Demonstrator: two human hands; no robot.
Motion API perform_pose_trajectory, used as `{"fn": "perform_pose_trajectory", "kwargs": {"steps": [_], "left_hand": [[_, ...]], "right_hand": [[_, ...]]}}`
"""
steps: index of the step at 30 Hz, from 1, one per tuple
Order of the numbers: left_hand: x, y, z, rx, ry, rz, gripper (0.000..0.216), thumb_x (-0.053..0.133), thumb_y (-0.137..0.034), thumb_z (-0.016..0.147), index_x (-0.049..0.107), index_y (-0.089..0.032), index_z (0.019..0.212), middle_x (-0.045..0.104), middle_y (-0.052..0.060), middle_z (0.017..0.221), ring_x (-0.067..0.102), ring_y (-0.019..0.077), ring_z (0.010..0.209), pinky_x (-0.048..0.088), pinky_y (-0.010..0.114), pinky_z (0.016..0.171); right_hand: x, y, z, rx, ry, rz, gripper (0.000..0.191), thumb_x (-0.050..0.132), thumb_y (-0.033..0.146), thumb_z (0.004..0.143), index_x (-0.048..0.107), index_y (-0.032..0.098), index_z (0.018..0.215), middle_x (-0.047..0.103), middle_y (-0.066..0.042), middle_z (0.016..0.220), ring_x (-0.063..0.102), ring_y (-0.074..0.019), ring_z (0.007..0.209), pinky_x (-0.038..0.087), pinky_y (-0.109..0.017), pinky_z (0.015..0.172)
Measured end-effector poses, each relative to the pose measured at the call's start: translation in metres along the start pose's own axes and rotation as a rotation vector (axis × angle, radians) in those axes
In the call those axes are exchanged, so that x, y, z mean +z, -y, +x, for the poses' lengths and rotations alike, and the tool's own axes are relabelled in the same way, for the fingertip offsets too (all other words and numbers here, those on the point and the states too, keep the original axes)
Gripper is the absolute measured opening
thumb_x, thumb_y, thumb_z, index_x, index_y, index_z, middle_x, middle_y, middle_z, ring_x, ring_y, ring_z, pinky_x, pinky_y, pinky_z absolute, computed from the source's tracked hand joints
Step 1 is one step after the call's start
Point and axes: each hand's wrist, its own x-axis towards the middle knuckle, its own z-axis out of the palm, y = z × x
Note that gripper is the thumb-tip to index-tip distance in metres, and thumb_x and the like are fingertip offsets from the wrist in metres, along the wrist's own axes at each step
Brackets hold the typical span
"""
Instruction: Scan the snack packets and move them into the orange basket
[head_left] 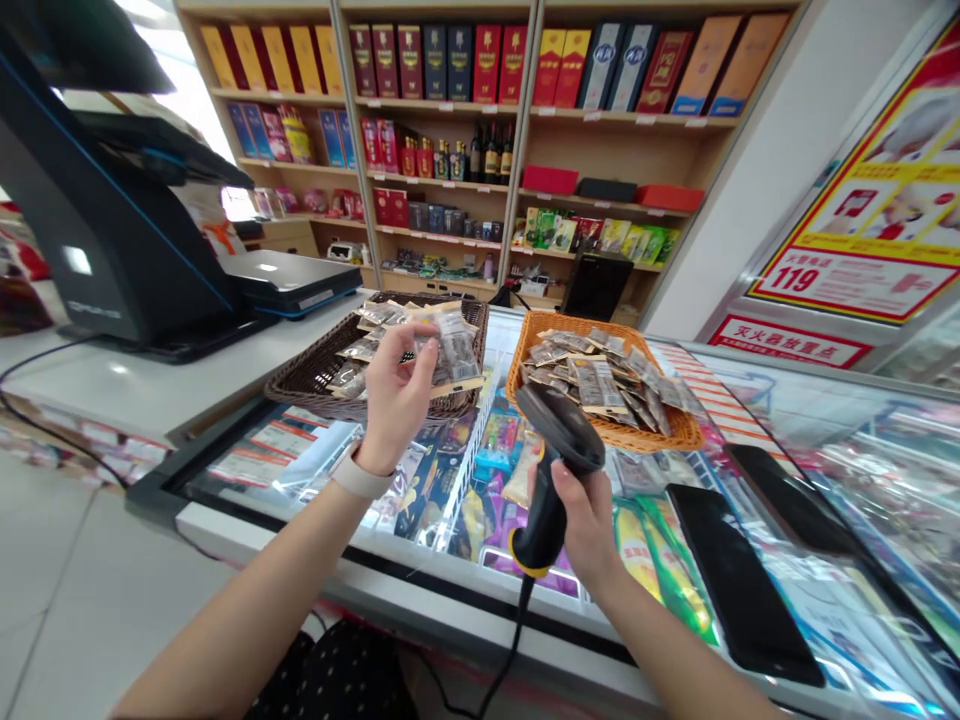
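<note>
My left hand [401,390] pinches a small clear snack packet [456,350] by its edge, just above the dark brown wicker basket [304,385]. More such packets lie in that basket. My right hand [589,515] is wrapped round the handle of a black barcode scanner [559,430] with a yellow ring at its base, its cable hanging down. The scanner's head is tilted toward the left, in front of the orange wicker basket [686,432], which holds a heap of similar packets.
Both baskets stand on a glass-topped freezer [300,510] with packaged goods inside. A black phone [742,580] lies at the right, another dark slab [787,500] beyond it. A checkout machine [142,220] stands on the left counter. Shelves [442,105] of boxes line the back.
</note>
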Motion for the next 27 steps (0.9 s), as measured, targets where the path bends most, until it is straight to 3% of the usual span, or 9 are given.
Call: {"fn": "perform_pose_trajectory", "kwargs": {"steps": [3,6,9,13,16,21,24,27], "left_hand": [[0.036,-0.011,0.026,-0.086,0.153,-0.12,0.022,0.061,-0.021,0.092,0.065,-0.021,0.113,0.063,0.005,0.097,0.062,0.0128,0.082,0.054,0.021,0.064],[0.083,-0.021,0.047,-0.358,0.372,-0.375,0.036,0.066,-0.014,0.088,0.064,-0.021,0.123,0.064,0.004,0.092,0.063,0.0112,0.073,0.057,0.024,0.065],[0.13,-0.027,0.058,-0.642,0.547,-0.607,0.033,0.062,-0.007,0.089,0.068,-0.015,0.12,0.066,0.006,0.089,0.064,0.0098,0.073,0.058,0.026,0.075],[0.183,-0.024,0.052,-0.857,0.626,-0.645,0.029,0.059,0.002,0.086,0.071,-0.006,0.112,0.065,0.003,0.072,0.059,0.0076,0.063,0.055,0.025,0.078],[0.206,-0.015,0.04,-0.949,0.619,-0.551,0.028,0.066,0.005,0.08,0.073,-0.006,0.106,0.062,0.0,0.06,0.056,0.008,0.056,0.055,0.026,0.074],[0.203,-0.005,0.029,-0.977,0.569,-0.598,0.024,0.076,0.0,0.075,0.074,-0.008,0.098,0.069,0.004,0.072,0.065,0.0095,0.066,0.057,0.023,0.076],[0.182,-0.002,0.032,-0.909,0.586,-0.611,0.017,0.074,-0.002,0.077,0.073,-0.009,0.093,0.072,0.008,0.081,0.069,0.012,0.073,0.058,0.026,0.08],[0.147,0.009,0.045,-0.783,0.592,-0.483,0.017,0.071,-0.003,0.078,0.073,-0.01,0.094,0.073,0.008,0.082,0.068,0.0118,0.07,0.058,0.03,0.081]], "right_hand": [[-0.003,-0.004,0.007,-0.038,-0.161,0.094,0.035,0.064,0.055,0.088,0.062,0.021,0.078,0.06,0.0,0.059,0.056,-0.018,0.051,0.045,-0.029,0.049],[-0.006,-0.009,0.015,-0.071,-0.324,0.107,0.04,0.068,0.061,0.082,0.061,0.021,0.08,0.062,-0.001,0.062,0.058,-0.0187,0.052,0.046,-0.029,0.048],[-0.005,-0.01,0.019,-0.07,-0.386,0.103,0.04,0.071,0.06,0.08,0.062,0.021,0.08,0.062,-0.001,0.063,0.058,-0.0183,0.053,0.046,-0.029,0.049],[-0.003,-0.009,0.019,-0.053,-0.38,0.084,0.045,0.07,0.064,0.078,0.06,0.02,0.071,0.059,0.0,0.059,0.057,-0.0179,0.052,0.046,-0.029,0.049],[-0.003,-0.01,0.019,-0.056,-0.397,0.056,0.045,0.069,0.065,0.079,0.06,0.02,0.074,0.06,0.0,0.062,0.058,-0.0185,0.055,0.044,-0.029,0.049],[-0.002,-0.011,0.019,-0.056,-0.399,0.021,0.044,0.067,0.063,0.081,0.06,0.02,0.078,0.063,-0.002,0.067,0.062,-0.0208,0.062,0.046,-0.029,0.052],[-0.002,-0.008,0.018,-0.044,-0.388,0.055,0.044,0.069,0.063,0.08,0.059,0.02,0.076,0.061,-0.001,0.065,0.06,-0.0194,0.06,0.049,-0.03,0.055],[-0.004,-0.006,0.017,-0.058,-0.369,0.072,0.042,0.068,0.062,0.081,0.06,0.021,0.077,0.06,0.0,0.061,0.057,-0.0174,0.054,0.047,-0.028,0.05]]}}
